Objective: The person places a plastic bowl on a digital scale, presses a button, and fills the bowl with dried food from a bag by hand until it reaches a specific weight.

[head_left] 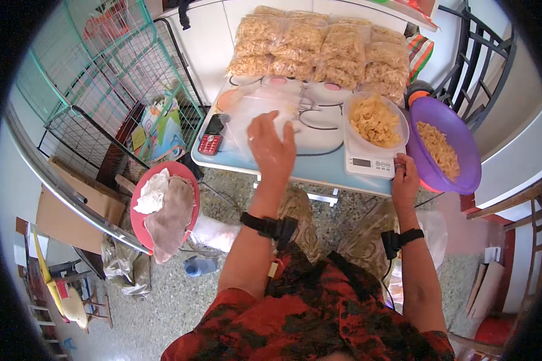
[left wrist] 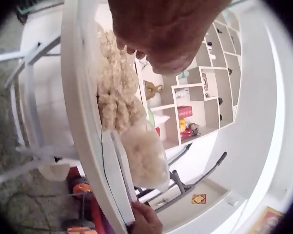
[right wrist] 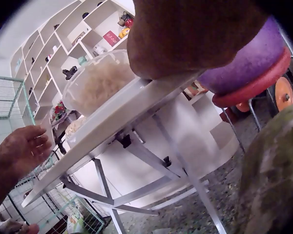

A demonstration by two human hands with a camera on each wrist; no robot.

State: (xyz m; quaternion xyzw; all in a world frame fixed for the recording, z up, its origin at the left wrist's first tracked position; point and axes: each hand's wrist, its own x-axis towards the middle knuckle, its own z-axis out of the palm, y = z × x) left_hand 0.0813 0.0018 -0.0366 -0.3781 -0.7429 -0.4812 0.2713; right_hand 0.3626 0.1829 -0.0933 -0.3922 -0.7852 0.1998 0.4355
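My left hand (head_left: 272,144) hovers over the table with its fingers spread and nothing in them, close above a stack of clear plastic bags (head_left: 256,105). At the right front corner of a white kitchen scale (head_left: 373,166), my right hand (head_left: 406,177) rests its fingers against the edge. On the scale sits a clear plastic bowl (head_left: 347,117) filled with yellowish dried flakes (head_left: 376,122). To its right stands a purple basin (head_left: 471,159) with more of these flakes inside. The left wrist view also has my right hand (left wrist: 145,219) beside the scale's edge.
Filled clear bags (head_left: 307,45) are stacked along the back of the table (head_left: 319,171). A red mobile phone (head_left: 209,144) lies at the left. Wire cages (head_left: 96,78) stand beyond that side. A red stool (head_left: 140,222) with cloths is at the front left.
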